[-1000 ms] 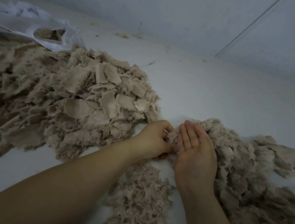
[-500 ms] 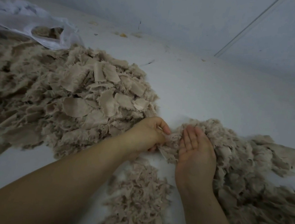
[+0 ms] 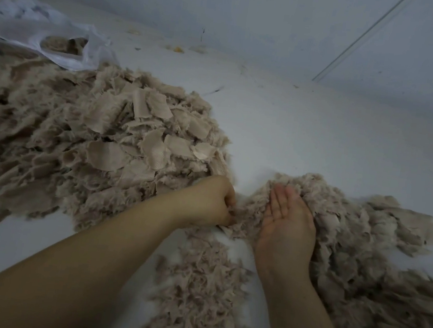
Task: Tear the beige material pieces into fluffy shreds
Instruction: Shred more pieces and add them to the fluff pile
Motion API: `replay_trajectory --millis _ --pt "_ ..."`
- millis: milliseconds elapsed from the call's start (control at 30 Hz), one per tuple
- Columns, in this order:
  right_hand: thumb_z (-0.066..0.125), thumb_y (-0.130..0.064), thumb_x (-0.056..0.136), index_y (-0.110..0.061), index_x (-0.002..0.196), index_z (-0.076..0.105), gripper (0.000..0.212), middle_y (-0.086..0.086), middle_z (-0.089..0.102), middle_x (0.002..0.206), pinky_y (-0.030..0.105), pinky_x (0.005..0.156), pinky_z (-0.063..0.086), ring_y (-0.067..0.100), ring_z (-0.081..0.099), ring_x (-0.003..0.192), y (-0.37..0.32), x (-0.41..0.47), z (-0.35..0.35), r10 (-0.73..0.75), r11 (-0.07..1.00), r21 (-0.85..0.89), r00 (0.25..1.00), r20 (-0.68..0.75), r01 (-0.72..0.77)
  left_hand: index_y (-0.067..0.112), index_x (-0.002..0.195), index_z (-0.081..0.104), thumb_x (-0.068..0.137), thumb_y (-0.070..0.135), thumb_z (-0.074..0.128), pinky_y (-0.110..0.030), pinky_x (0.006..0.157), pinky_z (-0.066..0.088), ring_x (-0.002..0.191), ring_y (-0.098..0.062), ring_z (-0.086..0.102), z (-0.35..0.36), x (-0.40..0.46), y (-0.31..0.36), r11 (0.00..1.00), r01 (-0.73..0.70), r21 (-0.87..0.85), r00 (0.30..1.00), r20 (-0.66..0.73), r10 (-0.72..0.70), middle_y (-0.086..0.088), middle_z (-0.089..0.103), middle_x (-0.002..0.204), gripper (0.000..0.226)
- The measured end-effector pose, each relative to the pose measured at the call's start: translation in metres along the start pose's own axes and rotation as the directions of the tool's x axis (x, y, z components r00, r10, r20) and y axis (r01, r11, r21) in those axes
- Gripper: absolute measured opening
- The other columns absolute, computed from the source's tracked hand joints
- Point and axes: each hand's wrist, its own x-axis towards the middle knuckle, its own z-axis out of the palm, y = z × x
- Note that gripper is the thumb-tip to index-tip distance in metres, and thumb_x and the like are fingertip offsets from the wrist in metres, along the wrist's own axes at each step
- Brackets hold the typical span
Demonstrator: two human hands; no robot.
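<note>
A large heap of beige material pieces (image 3: 89,145) covers the left of the white surface. A second beige pile (image 3: 357,252) lies at the right, and a smaller mound of fluffy shreds (image 3: 202,293) sits between my forearms. My left hand (image 3: 209,201) is curled and pinches a tuft of beige material (image 3: 244,216) at the near edge of the right pile. My right hand (image 3: 285,224) lies palm up with straight fingers against that same pile, its back pressed into the fluff.
A white plastic bag (image 3: 69,45) holding a few beige scraps lies at the back left. A pale wall (image 3: 255,13) runs along the far edge of the surface (image 3: 322,138). Small bits of debris (image 3: 177,48) are scattered near the wall.
My left hand has curled tighter on the tuft and pulled slightly left. My right hand stays palm up against the pile, shifted a little to the right.
</note>
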Motion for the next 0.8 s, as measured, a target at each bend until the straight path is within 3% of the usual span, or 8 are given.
replay_trajectory --millis 167,267,433,567,633,700,767,800 --pt "0.041 -0.012 0.107 -0.008 0.128 0.055 0.025 0.01 0.061 0.134 0.024 0.1 0.046 0.016 0.06 0.122 0.002 0.001 -0.001 -0.026 1.0 -0.016 1.0 -0.012 0.025 0.011 0.071 0.046 0.091 0.011 0.067 -0.023 0.049 0.027 0.056 -0.018 0.026 -0.007 -0.007 -0.002 1.0 0.023 0.011 0.999 0.045 -0.023 -0.008 0.029 0.065 0.029" --pt "0.042 -0.011 0.106 -0.011 0.12 0.059 0.022 0.008 0.064 0.131 0.024 0.1 0.046 0.015 0.06 0.122 0.002 0.002 0.0 -0.051 0.998 -0.036 0.998 -0.02 0.05 0.009 0.072 0.051 0.092 0.014 0.067 -0.025 0.051 0.028 0.052 -0.019 0.028 -0.016 -0.014 -0.004 0.986 0.049 -0.157 0.997 0.073 -0.038 -0.009 0.034 0.062 0.026" --pt "0.05 -0.013 0.104 -0.025 0.101 0.07 0.024 -0.005 0.065 0.127 0.017 0.084 0.046 0.007 0.06 0.118 0.004 -0.002 -0.002 -0.116 0.961 -0.247 0.991 0.061 0.128 0.005 0.077 0.053 0.095 0.003 0.056 -0.028 0.047 0.021 0.045 -0.013 0.035 -0.023 -0.024 -0.011 0.827 0.084 -0.556 0.992 0.127 -0.016 -0.007 0.045 0.059 0.019" --pt "0.052 -0.023 0.104 -0.05 0.083 0.077 0.042 -0.02 0.041 0.151 0.012 0.092 0.036 -0.009 0.042 0.131 0.008 -0.011 0.002 -0.098 0.847 -0.474 0.946 0.309 0.242 0.003 0.094 0.053 0.098 0.004 0.051 -0.03 0.05 0.04 0.059 -0.023 0.052 -0.013 -0.025 -0.007 0.644 0.036 -0.764 0.999 0.042 -0.007 -0.016 0.052 0.08 0.004" --pt "0.05 -0.024 0.105 -0.032 0.098 0.069 0.022 -0.015 0.034 0.158 0.014 0.089 0.037 -0.026 0.049 0.109 0.012 -0.007 0.0 -0.077 0.821 -0.509 0.935 0.347 0.257 0.002 0.104 0.051 0.099 0.004 0.049 -0.032 0.051 0.044 0.063 -0.026 0.055 -0.008 -0.024 -0.004 0.568 0.007 -0.823 1.0 0.016 0.01 -0.02 0.05 0.086 0.006" --pt "0.049 -0.021 0.104 0.002 0.093 0.067 0.031 -0.015 0.03 0.16 0.006 0.079 0.042 -0.034 0.046 0.096 0.015 0.001 -0.002 -0.079 0.752 -0.588 0.927 0.367 0.297 0.001 0.107 0.052 0.1 0.004 0.047 -0.031 0.05 0.046 0.061 -0.026 0.055 -0.003 -0.023 -0.001 0.526 -0.017 -0.85 1.0 -0.011 0.014 -0.02 0.052 0.086 0.009" --pt "0.052 -0.014 0.102 0.011 0.083 0.064 0.034 -0.019 0.029 0.159 0.013 0.076 0.051 -0.03 0.048 0.102 0.018 0.007 -0.006 -0.085 0.715 -0.623 0.924 0.374 0.317 -0.001 0.101 0.056 0.1 0.005 0.046 -0.031 0.05 0.044 0.059 -0.025 0.052 0.001 -0.021 0.002 0.516 -0.038 -0.856 0.999 -0.046 -0.002 -0.018 0.054 0.08 0.011" --pt "0.053 -0.012 0.101 0.006 0.078 0.065 0.031 -0.02 0.031 0.158 0.018 0.083 0.053 -0.026 0.048 0.109 0.018 0.007 -0.006 -0.083 0.715 -0.624 0.925 0.371 0.314 -0.001 0.096 0.057 0.1 0.006 0.046 -0.031 0.051 0.041 0.058 -0.023 0.049 0.003 -0.02 0.002 0.513 -0.04 -0.858 0.998 -0.056 -0.015 -0.017 0.055 0.077 0.013"
